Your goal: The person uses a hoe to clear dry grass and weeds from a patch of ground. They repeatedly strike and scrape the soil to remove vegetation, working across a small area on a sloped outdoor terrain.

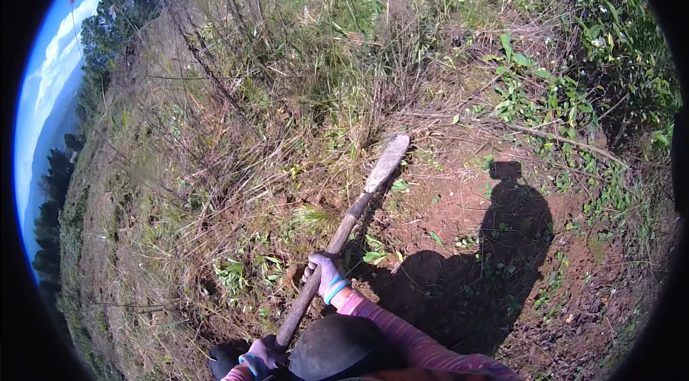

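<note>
A long tool with a wooden handle and a flat, soil-dulled metal blade lies diagonally across the view, its blade pointing up and right over the ground. Around the middle of the handle, my right hand is closed, in a pale purple glove with a blue cuff. Lower down, near the handle's bottom end, my left hand grips it in a similar glove. The very end of the handle is hidden by that hand. Beside the handle, my dark-clad knee shows at the bottom edge.
Dry grass and weeds cover the slope ahead and left. Bare reddish soil lies right of the blade, partly under my shadow. A thin fallen branch crosses the ground near a leafy green bush.
</note>
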`<state>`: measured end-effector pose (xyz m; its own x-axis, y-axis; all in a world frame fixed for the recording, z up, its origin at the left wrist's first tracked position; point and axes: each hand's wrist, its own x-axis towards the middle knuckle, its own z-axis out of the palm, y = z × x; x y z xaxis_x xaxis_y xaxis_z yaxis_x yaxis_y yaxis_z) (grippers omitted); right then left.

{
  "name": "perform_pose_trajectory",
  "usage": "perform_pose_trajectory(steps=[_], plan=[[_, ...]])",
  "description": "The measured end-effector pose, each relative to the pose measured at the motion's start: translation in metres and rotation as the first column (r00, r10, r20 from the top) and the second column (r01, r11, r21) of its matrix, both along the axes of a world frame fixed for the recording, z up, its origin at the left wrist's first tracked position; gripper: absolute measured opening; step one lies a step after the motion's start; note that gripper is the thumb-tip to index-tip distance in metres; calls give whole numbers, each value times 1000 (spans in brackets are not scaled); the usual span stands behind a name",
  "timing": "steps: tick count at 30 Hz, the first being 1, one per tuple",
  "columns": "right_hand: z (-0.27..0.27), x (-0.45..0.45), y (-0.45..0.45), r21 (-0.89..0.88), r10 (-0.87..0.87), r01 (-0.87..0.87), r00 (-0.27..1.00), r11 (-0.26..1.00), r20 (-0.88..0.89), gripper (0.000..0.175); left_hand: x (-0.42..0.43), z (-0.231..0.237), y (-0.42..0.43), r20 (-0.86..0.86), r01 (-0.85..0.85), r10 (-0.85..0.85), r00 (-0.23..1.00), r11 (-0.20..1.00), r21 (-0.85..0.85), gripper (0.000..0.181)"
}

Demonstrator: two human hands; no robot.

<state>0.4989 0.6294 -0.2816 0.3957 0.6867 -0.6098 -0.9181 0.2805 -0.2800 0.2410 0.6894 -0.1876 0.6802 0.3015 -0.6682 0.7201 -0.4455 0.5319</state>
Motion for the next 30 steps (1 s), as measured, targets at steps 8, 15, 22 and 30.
perform_pose_trajectory(steps=[8,15,22,30], plan=[[120,111,-86,-44,-493,537,801,843,339,13,151,3,22,265,266,-240,934,962,-66,35],[108,185,-97,-145,-491,610,738,779,464,10,229,34,-11,326,261,-184,927,942,-209,38],[3,95,-40,-534,40,123,958,836,283,9,85,-43,-37,-468,-690,694,548,59,-721,39],[28,-6,-37,-267,81,13,937,964,340,22,-21,43,-41,-14,-429,430,903,897,-108,34]])
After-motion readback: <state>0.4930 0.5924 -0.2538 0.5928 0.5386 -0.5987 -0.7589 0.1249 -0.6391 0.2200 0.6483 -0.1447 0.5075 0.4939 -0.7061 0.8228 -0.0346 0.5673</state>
